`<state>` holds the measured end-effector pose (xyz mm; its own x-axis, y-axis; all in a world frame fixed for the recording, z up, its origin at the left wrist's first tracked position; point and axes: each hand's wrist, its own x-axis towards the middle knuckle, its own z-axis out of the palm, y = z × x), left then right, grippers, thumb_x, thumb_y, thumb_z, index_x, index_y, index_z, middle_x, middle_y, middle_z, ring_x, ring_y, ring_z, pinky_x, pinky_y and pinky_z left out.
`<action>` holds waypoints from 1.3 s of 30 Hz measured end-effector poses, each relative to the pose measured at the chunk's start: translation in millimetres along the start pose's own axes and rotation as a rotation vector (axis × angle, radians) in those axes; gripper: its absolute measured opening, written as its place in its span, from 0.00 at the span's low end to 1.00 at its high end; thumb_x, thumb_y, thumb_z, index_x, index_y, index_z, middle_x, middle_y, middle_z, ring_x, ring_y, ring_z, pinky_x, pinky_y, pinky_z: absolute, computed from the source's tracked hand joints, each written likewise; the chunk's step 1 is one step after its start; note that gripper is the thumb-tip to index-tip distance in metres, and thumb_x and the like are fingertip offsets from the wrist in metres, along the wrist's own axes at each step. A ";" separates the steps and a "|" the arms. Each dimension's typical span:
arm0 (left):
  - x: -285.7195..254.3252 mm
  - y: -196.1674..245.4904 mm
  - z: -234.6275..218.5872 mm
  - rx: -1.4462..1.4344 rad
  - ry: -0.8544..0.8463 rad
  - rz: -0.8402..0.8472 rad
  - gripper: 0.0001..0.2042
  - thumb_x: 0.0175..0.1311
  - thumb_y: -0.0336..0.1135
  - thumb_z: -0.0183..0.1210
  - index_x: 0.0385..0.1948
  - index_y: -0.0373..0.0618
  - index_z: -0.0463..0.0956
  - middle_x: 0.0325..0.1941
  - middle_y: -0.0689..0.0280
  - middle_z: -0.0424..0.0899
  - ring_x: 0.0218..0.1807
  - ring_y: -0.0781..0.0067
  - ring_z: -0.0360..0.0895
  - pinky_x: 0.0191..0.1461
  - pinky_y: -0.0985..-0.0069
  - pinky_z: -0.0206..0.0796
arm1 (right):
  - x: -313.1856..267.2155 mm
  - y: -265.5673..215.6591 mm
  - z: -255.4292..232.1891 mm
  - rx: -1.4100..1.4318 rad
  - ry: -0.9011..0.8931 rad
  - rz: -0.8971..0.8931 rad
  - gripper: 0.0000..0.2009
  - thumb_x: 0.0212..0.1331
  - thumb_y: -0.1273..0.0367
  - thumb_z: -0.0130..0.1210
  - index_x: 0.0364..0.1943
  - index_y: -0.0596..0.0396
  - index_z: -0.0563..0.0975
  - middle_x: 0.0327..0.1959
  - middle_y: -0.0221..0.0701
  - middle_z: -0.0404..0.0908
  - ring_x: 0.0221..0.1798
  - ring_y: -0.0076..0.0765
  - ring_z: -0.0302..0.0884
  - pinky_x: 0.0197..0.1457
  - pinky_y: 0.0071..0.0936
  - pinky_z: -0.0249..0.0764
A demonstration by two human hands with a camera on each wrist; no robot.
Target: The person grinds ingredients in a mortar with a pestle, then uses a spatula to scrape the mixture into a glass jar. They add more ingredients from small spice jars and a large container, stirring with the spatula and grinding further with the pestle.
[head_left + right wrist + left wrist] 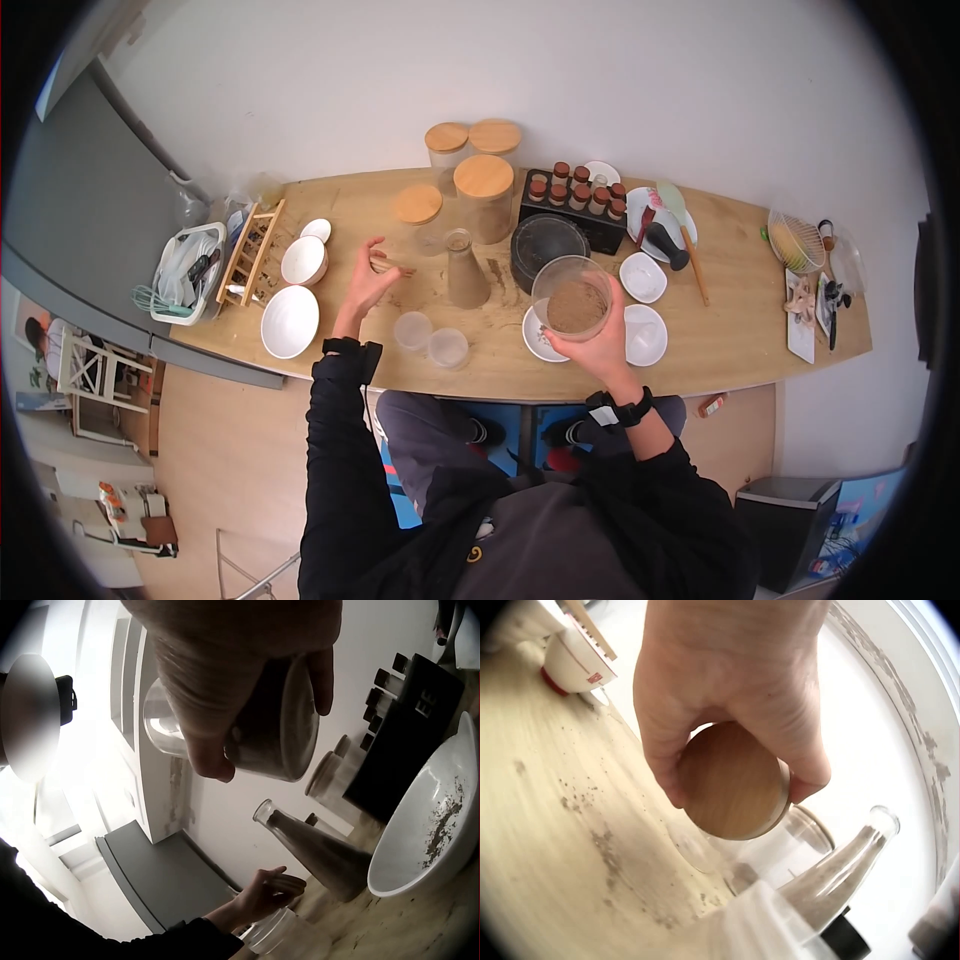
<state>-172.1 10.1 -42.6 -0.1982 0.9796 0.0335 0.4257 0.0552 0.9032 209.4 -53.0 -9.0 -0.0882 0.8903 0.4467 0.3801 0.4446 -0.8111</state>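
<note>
My left hand (372,285) grips a round wooden lid (733,780) by its edges, above the left-middle of the table. In the head view, my right hand (603,348) holds a clear glass jar (573,298) partly filled with brown powder. The right wrist view shows fingers and thumb wrapped round this jar, tilted on its side there. Between the hands a conical glass flask (466,275) full of brown material stands upright. Two small clear cups (448,348) sit near the table's front edge. A white bowl (431,825) with dark specks lies beneath the right hand.
Wood-lidded jars (485,205) stand at the back, beside a black rack of spice bottles (575,205). A round black object (550,245) sits before the rack. White bowls (290,322) and a dish basket (190,275) are left; utensils and plates lie right. Brown powder is scattered on the table (570,847).
</note>
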 end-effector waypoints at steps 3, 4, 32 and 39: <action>9.2 -17.7 2.5 -0.275 -0.007 0.007 0.27 0.52 0.40 0.64 0.53 0.43 0.65 0.53 0.60 0.71 0.55 0.69 0.69 0.58 0.71 0.64 | -1.0 0.1 1.0 0.009 -0.011 -0.005 0.50 0.30 0.69 0.74 0.63 0.57 0.54 0.58 0.39 0.65 0.62 0.39 0.64 0.64 0.34 0.63; 6.4 -14.8 4.3 -0.417 0.013 -0.015 0.26 0.54 0.40 0.63 0.53 0.43 0.65 0.54 0.60 0.71 0.55 0.68 0.69 0.60 0.71 0.63 | -1.3 0.2 0.2 -0.001 -0.022 -0.007 0.50 0.30 0.69 0.74 0.63 0.57 0.54 0.58 0.39 0.65 0.62 0.39 0.64 0.65 0.34 0.62; -76.9 163.8 84.4 -0.739 -0.202 0.575 0.21 0.43 0.28 0.70 0.37 0.47 0.68 0.65 0.52 0.62 0.64 0.59 0.64 0.64 0.65 0.60 | 6.3 -29.4 39.5 0.277 -0.197 0.061 0.51 0.32 0.62 0.74 0.65 0.57 0.54 0.60 0.41 0.64 0.63 0.42 0.65 0.63 0.35 0.65; -81.6 162.9 99.9 -0.528 -0.204 0.737 0.24 0.38 0.31 0.73 0.37 0.47 0.68 0.63 0.51 0.62 0.64 0.56 0.64 0.63 0.62 0.59 | 7.2 -38.2 32.1 0.359 -0.140 0.011 0.51 0.32 0.62 0.74 0.64 0.56 0.54 0.60 0.40 0.65 0.62 0.41 0.66 0.62 0.34 0.66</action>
<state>1.7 -41.6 59.0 0.1431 0.7502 0.6455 -0.0850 -0.6405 0.7632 164.6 -60.4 13.1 -0.2200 0.8891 0.4013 0.0376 0.4188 -0.9073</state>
